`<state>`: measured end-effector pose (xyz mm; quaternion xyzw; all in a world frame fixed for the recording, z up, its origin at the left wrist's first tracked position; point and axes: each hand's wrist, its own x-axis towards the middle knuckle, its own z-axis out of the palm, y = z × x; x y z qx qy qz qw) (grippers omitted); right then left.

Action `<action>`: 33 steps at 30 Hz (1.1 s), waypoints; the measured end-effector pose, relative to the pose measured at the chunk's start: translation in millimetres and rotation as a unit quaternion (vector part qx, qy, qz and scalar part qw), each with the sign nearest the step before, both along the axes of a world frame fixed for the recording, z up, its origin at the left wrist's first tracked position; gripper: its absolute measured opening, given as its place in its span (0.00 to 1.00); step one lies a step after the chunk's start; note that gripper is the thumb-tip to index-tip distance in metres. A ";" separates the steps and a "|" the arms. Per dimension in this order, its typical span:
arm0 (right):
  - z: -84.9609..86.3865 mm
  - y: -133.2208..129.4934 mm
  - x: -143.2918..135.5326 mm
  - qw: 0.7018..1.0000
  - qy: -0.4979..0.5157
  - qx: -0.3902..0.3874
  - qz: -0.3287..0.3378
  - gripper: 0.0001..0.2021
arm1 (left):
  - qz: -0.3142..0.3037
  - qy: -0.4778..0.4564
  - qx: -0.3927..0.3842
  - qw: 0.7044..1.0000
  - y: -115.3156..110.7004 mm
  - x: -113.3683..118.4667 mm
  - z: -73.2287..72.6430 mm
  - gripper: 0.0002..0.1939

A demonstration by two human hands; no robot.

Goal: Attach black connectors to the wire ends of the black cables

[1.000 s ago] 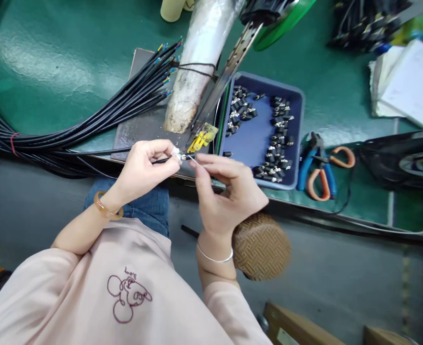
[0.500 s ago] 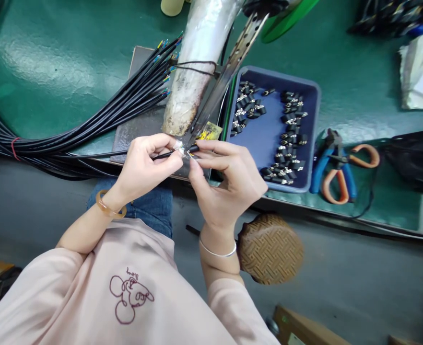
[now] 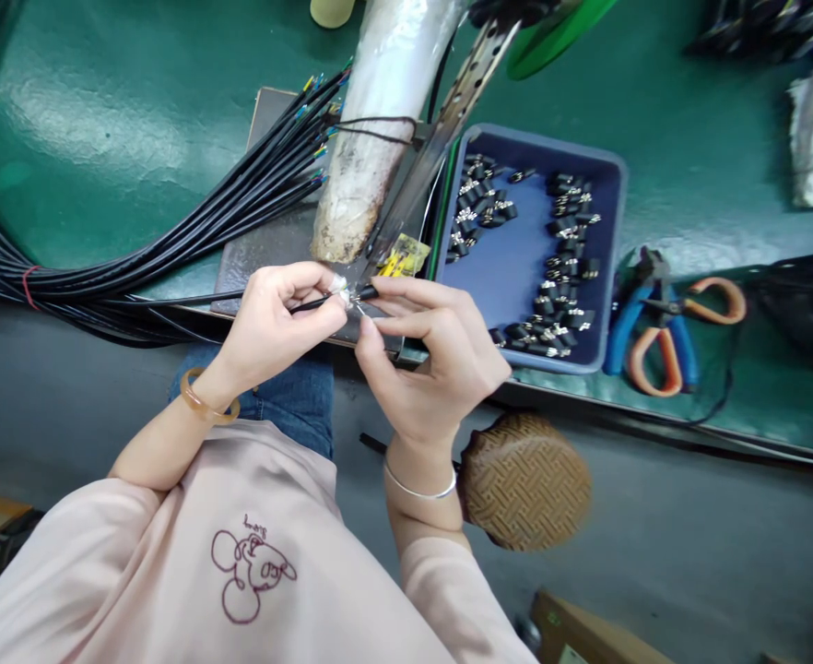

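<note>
From the head view, the left hand (image 3: 275, 314) had its fingers pinched nearly together on a black cable (image 3: 308, 302), gripping it close to its end; white coverings wrapped the fingertips. The right hand (image 3: 441, 346) held thumb and forefinger almost closed on a thin silvery strand (image 3: 360, 310), directly facing the left fingertips. A small black piece (image 3: 367, 291) lay against the right hand's uppermost finger; whether it was gripped could not be told.

The cable looked light and springy, its jacket smooth, and best held just behind the end; the strand seemed soft and easily bent, best pinched near its tip.

To the right of the right fingers, a blue plastic bin (image 3: 618, 249) stood on the bench (image 3: 136, 55), with small black connectors (image 3: 565, 249) with metal pins heaped along both sides. Beyond the left fingers, a cable bundle (image 3: 192, 240) fanned out, coloured wire ends showing.
</note>
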<state>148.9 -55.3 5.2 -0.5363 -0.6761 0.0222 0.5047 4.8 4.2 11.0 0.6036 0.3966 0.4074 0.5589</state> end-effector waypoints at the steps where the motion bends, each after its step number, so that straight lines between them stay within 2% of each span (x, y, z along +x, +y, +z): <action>1: -0.9 -0.2 0.4 1.000 0.000 -0.002 0.006 0.07 | -0.005 0.005 0.001 1.000 -0.2 -0.9 -0.7 0.07; 6: -3.9 -4.3 1.3 1.000 0.000 -0.007 -0.006 0.05 | -0.019 0.031 0.004 0.999 -3.6 -3.3 -0.9 0.07; 9: -1.9 -9.3 1.6 0.994 0.079 -0.006 -0.082 0.03 | -0.021 0.047 0.018 0.999 -8.3 -3.8 2.7 0.06; 11: 2.1 -11.6 2.1 0.988 0.094 -0.034 -0.115 0.03 | -0.030 0.055 0.037 0.997 -11.8 -4.4 5.6 0.05; 15: 10.5 -10.6 3.7 0.983 0.070 -0.168 -0.037 0.09 | -0.045 0.077 0.095 0.992 -16.9 -7.5 7.6 0.04; 18: 10.6 -7.2 6.5 0.972 0.128 -0.194 0.015 0.12 | -0.021 0.048 0.115 0.992 -18.3 -12.2 5.6 0.03; 20: 8.2 -5.1 8.4 0.962 0.172 -0.202 0.061 0.12 | -0.028 0.010 0.094 0.995 -18.3 -16.2 5.0 0.05; 23: 4.0 -3.8 8.1 0.949 0.207 -0.206 0.116 0.11 | -0.077 -0.036 0.019 0.996 -17.6 -21.6 6.8 0.07; 26: 0.9 -5.7 2.7 0.961 0.197 -0.173 0.087 0.08 | -0.095 -0.047 -0.038 0.994 -17.3 -24.4 9.6 0.09; 33: -5.4 -11.7 -8.1 0.987 0.100 -0.122 -0.022 0.09 | -0.065 -0.063 -0.057 0.994 -20.3 -23.5 3.6 0.10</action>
